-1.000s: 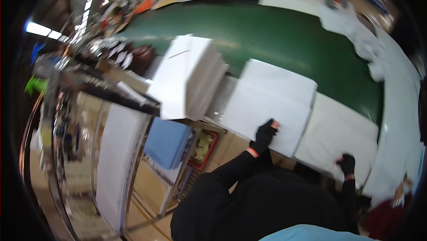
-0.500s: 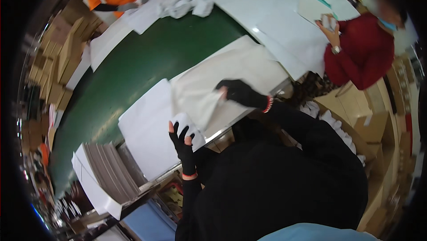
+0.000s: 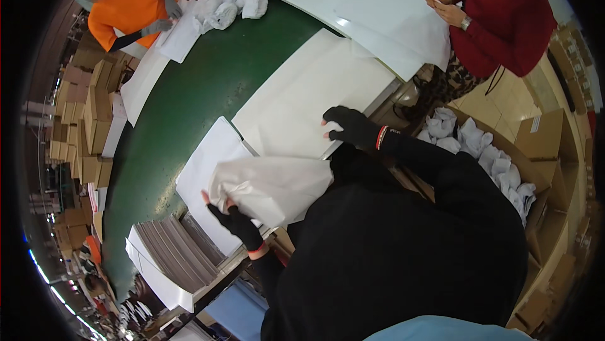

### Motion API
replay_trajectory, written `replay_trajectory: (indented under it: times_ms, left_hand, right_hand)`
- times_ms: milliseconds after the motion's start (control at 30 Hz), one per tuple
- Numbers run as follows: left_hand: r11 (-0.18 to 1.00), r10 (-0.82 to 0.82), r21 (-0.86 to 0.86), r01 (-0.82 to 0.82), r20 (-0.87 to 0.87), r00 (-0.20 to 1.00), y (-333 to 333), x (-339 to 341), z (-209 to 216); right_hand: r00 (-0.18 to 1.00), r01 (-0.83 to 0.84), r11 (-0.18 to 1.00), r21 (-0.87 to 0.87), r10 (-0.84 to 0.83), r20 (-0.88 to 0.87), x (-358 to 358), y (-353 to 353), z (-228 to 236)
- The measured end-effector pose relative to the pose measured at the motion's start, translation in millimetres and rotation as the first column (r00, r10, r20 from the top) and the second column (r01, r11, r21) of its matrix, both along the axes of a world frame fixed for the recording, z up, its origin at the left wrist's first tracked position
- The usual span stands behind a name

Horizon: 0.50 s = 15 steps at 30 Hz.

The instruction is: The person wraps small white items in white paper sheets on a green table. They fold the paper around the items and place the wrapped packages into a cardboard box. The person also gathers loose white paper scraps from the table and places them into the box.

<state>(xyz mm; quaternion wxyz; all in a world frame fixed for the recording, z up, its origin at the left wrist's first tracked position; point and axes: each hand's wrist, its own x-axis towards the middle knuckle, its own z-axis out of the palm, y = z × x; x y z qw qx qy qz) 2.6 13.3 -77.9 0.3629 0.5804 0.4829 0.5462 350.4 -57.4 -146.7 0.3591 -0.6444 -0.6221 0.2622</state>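
My left hand [image 3: 236,222], in a black fingerless glove, grips a bent, crumpled sheet of off-white paper [image 3: 274,183]. The sheet bulges over a pile of white paper [image 3: 200,174] and reaches toward my body. My right hand [image 3: 348,128], gloved the same way, hovers at the near edge of a stack of cream paper [image 3: 315,89]. Its fingers are curved and apart, with nothing between them; whether they touch the stack I cannot tell. If anything is wrapped inside the crumpled sheet, it is hidden.
A stack of grey-brown boards [image 3: 179,253] stands left of the white pile on the green table [image 3: 157,139]. At right is a carton of white crumpled bundles [image 3: 485,152]. A person in orange [image 3: 132,4] works across the table; another in dark red [image 3: 504,20] stands at right.
The sheet has come off the cream stack, leftward and toward me, and is now in my left hand. My right hand has let go of it. The view has shifted.
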Motion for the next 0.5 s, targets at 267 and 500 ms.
replay_trajectory:
  times_ms: [267, 500]
  left_hand:
    - [0.997, 0.078, 0.002, -0.078, -0.075, 0.994, -44, -37, 5]
    - [0.997, 0.007, 0.082, 0.0, -0.084, 0.996, -53, -28, 17]
  right_hand:
    - [0.914, 0.112, 0.971, 0.212, -0.184, 0.36, 35, -11, -96]
    - [0.928, 0.285, 0.931, 0.23, -0.327, 0.176, 25, -2, -100]
